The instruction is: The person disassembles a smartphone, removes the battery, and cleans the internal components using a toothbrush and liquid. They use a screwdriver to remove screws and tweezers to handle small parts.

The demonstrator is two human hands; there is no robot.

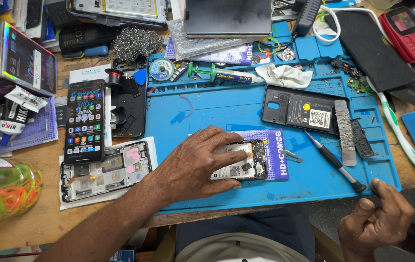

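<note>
Right hand (374,216) half-curled, seemingly empty, off the mat; left hand (195,162) flat on opened phone (246,162).

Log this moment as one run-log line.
left hand: pressing down opened phone on blue mat | right hand: empty, off mat edge | screwdriver: lying right of phone

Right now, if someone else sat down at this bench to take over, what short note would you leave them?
Left hand: flat on the opened phone, holding it on the purple packet on the blue mat.
Right hand: empty, off the bench edge, fingers curled.
Screwdriver and tweezers lie just right of the phone.
Done: back cover is off, lying further back.
Left: phone remains open, board exposed.
</note>
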